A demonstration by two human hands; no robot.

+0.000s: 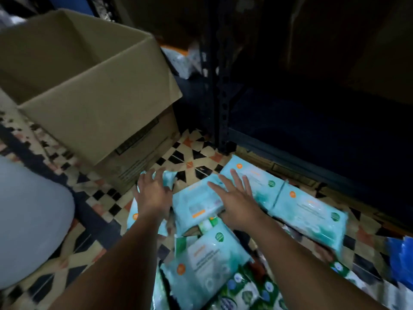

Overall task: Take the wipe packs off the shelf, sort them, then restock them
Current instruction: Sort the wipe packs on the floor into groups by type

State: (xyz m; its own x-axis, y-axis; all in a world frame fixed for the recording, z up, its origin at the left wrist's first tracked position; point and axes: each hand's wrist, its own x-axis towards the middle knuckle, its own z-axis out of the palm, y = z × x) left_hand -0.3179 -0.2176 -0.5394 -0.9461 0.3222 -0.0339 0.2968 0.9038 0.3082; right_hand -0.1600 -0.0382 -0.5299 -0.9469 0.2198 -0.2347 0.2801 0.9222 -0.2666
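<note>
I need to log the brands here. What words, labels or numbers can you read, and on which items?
None can be read.
Light blue wipe packs: orange and green badges and lines of print, too blurred.
Green-and-white packs: print blurred.
Cardboard box: dark printed block on its side, illegible.

Two bare forearms come into the head view from about six o'clock, one on each side of the frame's middle. No sleeve, cuff or glove shows on either; both arms are uncovered from the lower edge of the frame to the wrists. The left hand (153,193) carries no ring, watch or band that can be seen, and the right hand (234,201) is likewise unadorned. The picture is dim and motion-blurred, so finer detail such as nails cannot be told.
</note>
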